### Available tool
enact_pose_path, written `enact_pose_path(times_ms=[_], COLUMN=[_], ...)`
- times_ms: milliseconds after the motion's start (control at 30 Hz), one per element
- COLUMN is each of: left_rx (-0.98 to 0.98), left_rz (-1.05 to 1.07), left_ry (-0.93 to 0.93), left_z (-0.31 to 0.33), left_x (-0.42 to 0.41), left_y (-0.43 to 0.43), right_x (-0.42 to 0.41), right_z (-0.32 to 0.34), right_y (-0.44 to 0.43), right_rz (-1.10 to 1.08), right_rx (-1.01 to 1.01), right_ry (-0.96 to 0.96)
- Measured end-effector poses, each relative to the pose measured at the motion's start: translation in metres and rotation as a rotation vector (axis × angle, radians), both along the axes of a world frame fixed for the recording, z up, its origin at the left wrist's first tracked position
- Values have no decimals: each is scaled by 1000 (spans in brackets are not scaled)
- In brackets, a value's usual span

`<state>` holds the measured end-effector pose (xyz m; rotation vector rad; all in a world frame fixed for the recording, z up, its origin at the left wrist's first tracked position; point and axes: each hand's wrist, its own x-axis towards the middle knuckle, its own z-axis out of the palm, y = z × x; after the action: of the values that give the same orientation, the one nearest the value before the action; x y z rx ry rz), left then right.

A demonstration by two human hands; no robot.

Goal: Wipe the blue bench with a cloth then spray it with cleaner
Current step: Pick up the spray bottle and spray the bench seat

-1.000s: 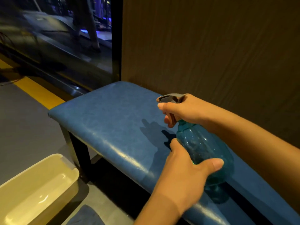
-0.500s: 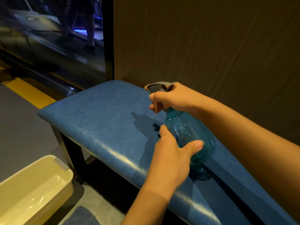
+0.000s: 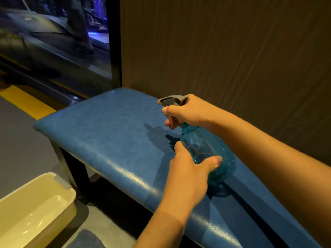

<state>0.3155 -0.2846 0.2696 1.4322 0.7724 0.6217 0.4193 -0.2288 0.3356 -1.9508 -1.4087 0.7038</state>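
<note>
Holding spray bottle (image 3: 204,144) as before

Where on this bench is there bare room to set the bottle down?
Bare seat on the blue bench, from its rounded end to the spray bottle. Crowded at the bottle, where left hand and right hand hold it.

The bottle (image 3: 206,151), gripped by the left hand (image 3: 186,174) and right hand (image 3: 186,111), now hangs slightly farther from the front edge of the bench (image 3: 107,133) than a second ago. Both hands move in with it toward the back of the bench. The dark patch the bottle casts on the bench shifts the same way. Over the last half second the drift is barely visible. Whether the trigger has been squeezed further cannot be told.
</note>
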Motion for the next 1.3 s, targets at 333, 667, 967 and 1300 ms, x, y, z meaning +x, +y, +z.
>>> enact_pose_path(times_ms=[333, 667, 967, 1300], left_rx=[-70, -87, -114, -108], left_rz=[-9, -67, -109, -214], left_ry=[11, -9, -18, -2], left_z=[2, 2, 3, 5], left_x=[10, 22, 35, 56], left_y=[-32, -50, -83, -124], right_x=[8, 23, 38, 62], right_z=[3, 3, 2, 5], right_y=[-27, -52, -79, -130], right_rz=[17, -42, -86, -125], right_rx=[-51, 9, -62, -113], right_ry=[-32, -8, -78, -143])
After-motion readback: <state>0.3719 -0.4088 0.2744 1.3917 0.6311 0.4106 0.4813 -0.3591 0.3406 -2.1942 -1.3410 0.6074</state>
